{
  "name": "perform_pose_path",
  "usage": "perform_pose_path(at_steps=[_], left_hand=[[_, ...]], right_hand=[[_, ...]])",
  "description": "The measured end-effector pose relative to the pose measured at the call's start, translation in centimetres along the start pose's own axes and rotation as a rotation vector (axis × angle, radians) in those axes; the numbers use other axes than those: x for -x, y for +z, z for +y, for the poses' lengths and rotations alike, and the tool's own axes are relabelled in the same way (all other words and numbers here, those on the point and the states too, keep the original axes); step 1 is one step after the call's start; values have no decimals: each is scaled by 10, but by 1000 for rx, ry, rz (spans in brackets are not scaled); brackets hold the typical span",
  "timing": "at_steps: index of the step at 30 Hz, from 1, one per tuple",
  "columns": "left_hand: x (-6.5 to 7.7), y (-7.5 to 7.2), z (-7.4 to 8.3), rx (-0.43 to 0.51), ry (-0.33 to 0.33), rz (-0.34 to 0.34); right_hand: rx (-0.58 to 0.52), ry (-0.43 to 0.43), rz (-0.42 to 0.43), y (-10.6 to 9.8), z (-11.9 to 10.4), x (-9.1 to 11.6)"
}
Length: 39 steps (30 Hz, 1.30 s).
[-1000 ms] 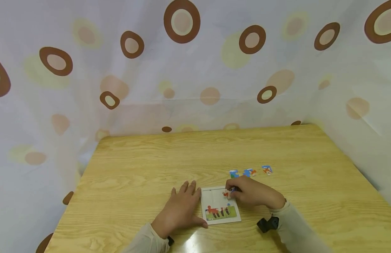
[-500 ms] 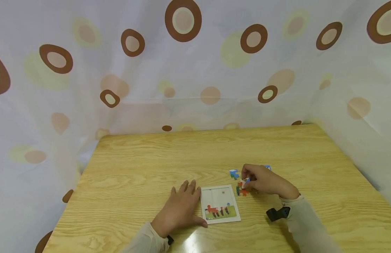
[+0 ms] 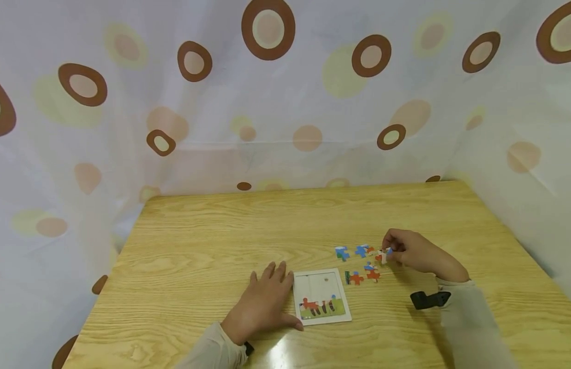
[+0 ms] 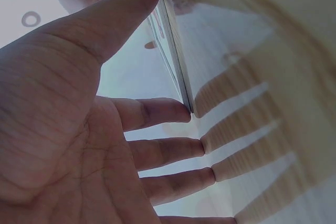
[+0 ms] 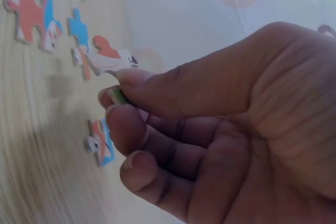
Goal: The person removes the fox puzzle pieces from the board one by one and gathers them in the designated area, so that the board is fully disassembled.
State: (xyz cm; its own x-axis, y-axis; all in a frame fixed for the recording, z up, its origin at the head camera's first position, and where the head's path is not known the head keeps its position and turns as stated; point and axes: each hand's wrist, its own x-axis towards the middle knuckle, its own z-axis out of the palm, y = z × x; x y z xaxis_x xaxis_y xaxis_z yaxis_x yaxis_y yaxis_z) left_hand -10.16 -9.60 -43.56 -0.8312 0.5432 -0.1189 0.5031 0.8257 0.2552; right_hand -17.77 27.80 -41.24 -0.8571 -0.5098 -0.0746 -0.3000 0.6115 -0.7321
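Note:
My right hand [image 3: 419, 251] pinches a red and white jigsaw piece [image 5: 107, 59] between thumb and fingers, above the table at the right end of the loose pieces. My left hand [image 3: 262, 307] lies with fingers spread along the left side of a white-rimmed puzzle tray [image 3: 315, 287], its thumb at the near left corner. In the left wrist view its fingertips [image 4: 202, 148] touch the tabletop. Fitted pieces [image 3: 320, 308] fill the tray's near part with green ground and a red figure; its far part shows pale bare backing.
Behind and right of the tray lie several loose pieces, among them a blue and green one [image 3: 342, 252], a blue one [image 3: 361, 250] and a red one [image 3: 372, 273]. Another piece [image 5: 101, 142] lies below the right hand. A patterned cloth [image 3: 276, 164] hangs behind the wooden table [image 3: 221, 230].
My right hand has carried the red and white piece from over the tray, rightward past the loose pieces. The left hand has stayed at the tray's left side.

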Motion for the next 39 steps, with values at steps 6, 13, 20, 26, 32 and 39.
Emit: perform_pose_path(at_steps=[6, 13, 20, 26, 32, 39], left_hand=[[1, 1, -2, 1, -2, 4], [0, 3, -2, 14, -8, -3], [0, 4, -2, 12, -9, -9], [0, 3, -1, 13, -6, -6], [0, 2, 0, 8, -7, -8], [-2, 3, -1, 9, -1, 2]], right_hand=[[-22, 5, -19, -8, 5, 5], [-29, 47, -54, -10, 14, 6], [15, 78, -25, -6, 22, 4], [137, 84, 42, -4, 33, 1], [147, 93, 54, -2, 35, 1], [152, 82, 70, -1, 21, 3]])
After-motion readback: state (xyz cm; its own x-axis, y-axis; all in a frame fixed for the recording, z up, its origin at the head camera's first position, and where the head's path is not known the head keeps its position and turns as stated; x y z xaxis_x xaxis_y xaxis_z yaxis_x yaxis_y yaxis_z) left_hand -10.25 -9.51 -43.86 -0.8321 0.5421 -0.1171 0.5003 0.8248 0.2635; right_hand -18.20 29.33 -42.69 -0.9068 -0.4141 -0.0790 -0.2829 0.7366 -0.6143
